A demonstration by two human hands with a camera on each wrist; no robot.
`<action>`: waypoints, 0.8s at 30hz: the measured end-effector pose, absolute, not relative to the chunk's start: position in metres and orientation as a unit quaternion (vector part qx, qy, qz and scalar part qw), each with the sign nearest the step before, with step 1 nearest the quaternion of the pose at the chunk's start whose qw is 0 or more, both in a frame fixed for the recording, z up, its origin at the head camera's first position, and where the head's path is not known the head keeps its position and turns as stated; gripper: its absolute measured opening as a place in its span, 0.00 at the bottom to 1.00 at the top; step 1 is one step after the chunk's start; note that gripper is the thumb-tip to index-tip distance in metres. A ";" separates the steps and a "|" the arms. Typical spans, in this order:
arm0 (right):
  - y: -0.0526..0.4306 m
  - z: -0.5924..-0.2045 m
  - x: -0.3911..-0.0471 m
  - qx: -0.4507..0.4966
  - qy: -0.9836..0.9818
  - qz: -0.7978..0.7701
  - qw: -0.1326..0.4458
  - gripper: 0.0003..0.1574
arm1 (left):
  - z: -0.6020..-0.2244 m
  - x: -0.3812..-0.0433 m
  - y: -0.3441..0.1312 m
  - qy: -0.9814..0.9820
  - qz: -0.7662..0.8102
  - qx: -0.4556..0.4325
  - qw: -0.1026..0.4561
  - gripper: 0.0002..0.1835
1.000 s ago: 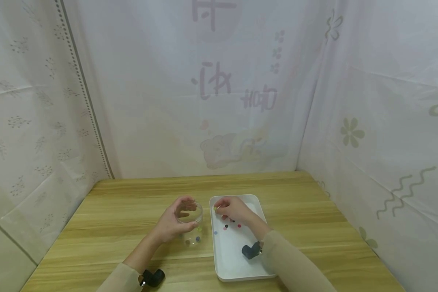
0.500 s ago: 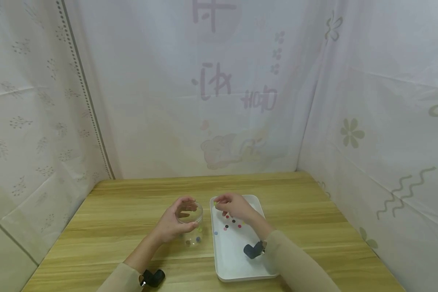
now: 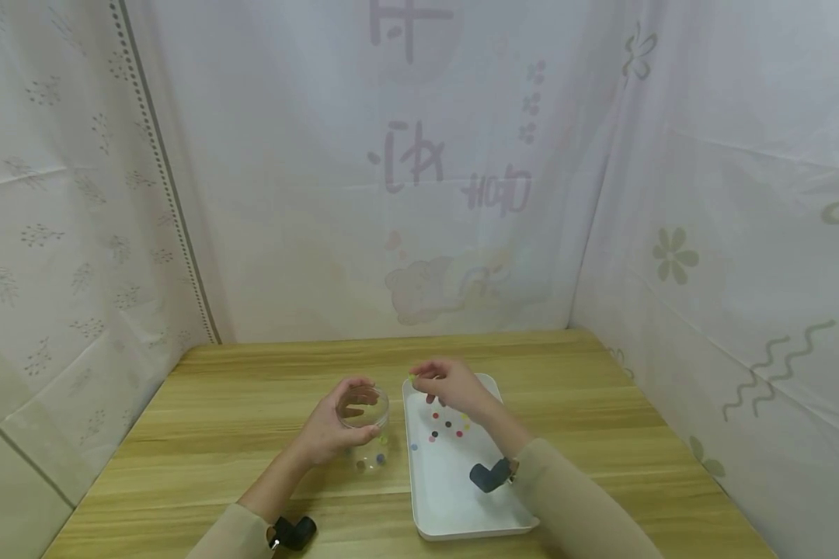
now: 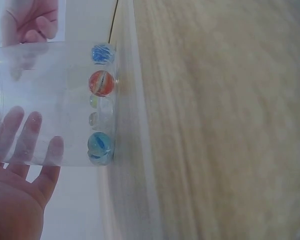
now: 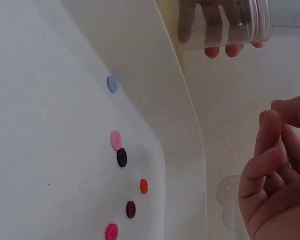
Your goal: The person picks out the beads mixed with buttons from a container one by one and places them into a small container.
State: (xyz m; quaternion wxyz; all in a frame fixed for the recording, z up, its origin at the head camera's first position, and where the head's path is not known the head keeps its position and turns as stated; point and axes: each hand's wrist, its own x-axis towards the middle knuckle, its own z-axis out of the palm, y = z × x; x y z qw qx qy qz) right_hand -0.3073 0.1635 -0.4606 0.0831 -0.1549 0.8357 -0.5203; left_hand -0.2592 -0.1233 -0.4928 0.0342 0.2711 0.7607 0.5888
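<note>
My left hand [image 3: 325, 431] grips a clear jar [image 3: 370, 419] standing upright on the table, thumb and fingers curled around its upper part. Several glass marbles lie at the jar's bottom, among them an orange marble [image 4: 101, 83] and a blue one [image 4: 102, 53]. My right hand [image 3: 456, 387] is raised over the far left corner of the white tray [image 3: 436, 497]. Its thumb and fingertips pinch a small yellow-green button-like piece [image 3: 412, 377]; in the right wrist view the fingertips hide it. Several buttons lie in the tray, including a light blue button [image 5: 112, 84] and a pink button [image 5: 116, 140].
The tray's raised left wall [image 3: 409, 466] stands between the buttons and the jar. Both rest on a wooden table [image 3: 273, 404]. Printed white curtains [image 3: 308, 194] enclose the table at the back and sides.
My right hand has risen and moved away from me with the yellow-green piece, uncovering more buttons, including a red and a yellow one. The left hand and jar have stayed put.
</note>
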 end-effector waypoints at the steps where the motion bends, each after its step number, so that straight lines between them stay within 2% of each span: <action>1: 0.163 -0.458 -0.307 -0.157 0.834 -0.523 0.082 0.23 | -0.493 -0.259 -0.123 0.760 0.589 0.272 0.033 0.37; 13: 0.147 -0.418 -0.291 -0.190 0.826 -0.526 0.072 0.21 | -0.495 -0.260 -0.123 0.762 0.586 0.275 0.030 0.39; 24: 0.123 -0.389 -0.270 -0.243 0.806 -0.533 0.091 0.19 | -0.494 -0.260 -0.123 0.761 0.587 0.273 0.033 0.39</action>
